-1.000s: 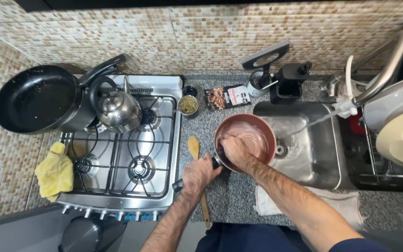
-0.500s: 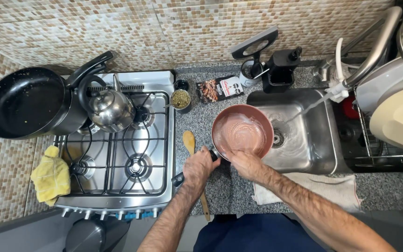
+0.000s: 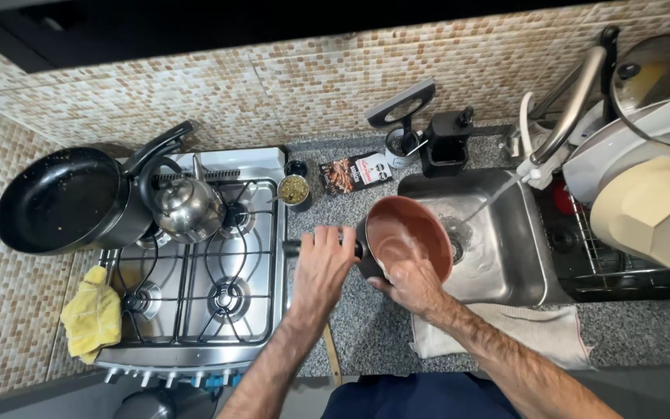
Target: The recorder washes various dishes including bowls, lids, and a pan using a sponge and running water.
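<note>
The left hand [image 3: 321, 268] has its grip closed around the dark handle [image 3: 296, 248] of a reddish-brown saucepan [image 3: 403, 233], and it holds the pan tilted at the left edge of the steel sink [image 3: 505, 264], so the open side turns up and toward the person. The right hand [image 3: 412, 283] lies on the near rim and outer wall of the pan, the fingers closed against it; I think this hand is steadying or rubbing the pan, but I cannot tell if it holds a sponge or cloth. A thin stream of water [image 3: 490, 202] runs from the tap [image 3: 537, 167] down into the basin beside the pan, which explains why the pan is kept over the sink and not over the granite surface [image 3: 366, 326]. A light towel [image 3: 537, 334] lies on the surface just in front of the sink, probably to catch drips. To the left stands a gas stove [image 3: 195, 295] with a steel kettle [image 3: 188, 206] and a black frying pan [image 3: 60, 198] on the back burners, and a yellow cloth [image 3: 91, 318] rests at its left edge. On the right, a drying rack [image 3: 622, 271] carries a cream-coloured bowl [image 3: 653, 209] and a glass lid [image 3: 657, 70].
</note>
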